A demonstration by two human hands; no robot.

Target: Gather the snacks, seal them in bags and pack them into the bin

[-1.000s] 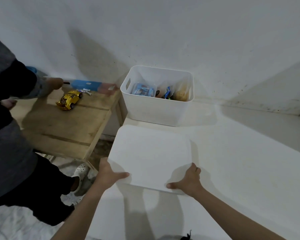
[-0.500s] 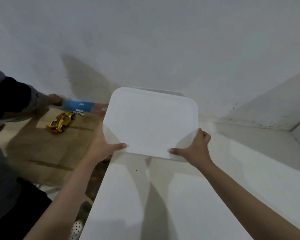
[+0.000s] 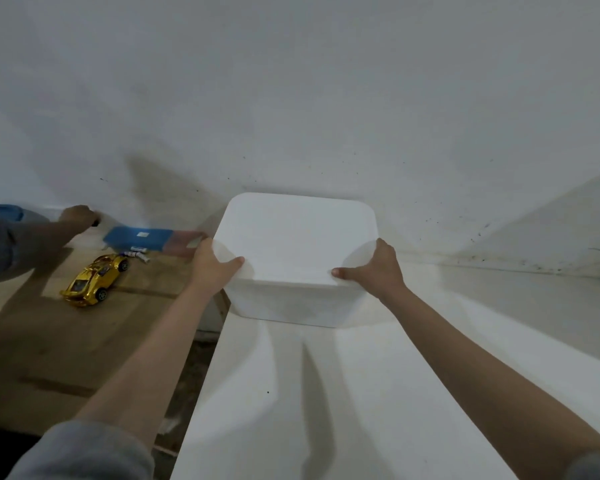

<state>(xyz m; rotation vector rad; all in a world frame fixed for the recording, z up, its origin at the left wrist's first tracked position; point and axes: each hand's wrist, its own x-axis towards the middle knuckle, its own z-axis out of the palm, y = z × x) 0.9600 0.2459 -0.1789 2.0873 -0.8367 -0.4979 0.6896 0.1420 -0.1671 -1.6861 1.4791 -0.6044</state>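
While the white lid [image 3: 300,237] lies flat across the white bin [image 3: 291,304], its long axis running left to right along the wall, the left hand [image 3: 212,268] and right hand [image 3: 378,268] grip its near corners, thumbs on top. Bin stands on the white worktop [image 3: 326,393]. Left, a gold toy car [image 3: 96,279] sits on wood.

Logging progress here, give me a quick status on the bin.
Both hands, left and right, grip the lid. Lid sits on the bin, contents hidden. Nothing in the way.
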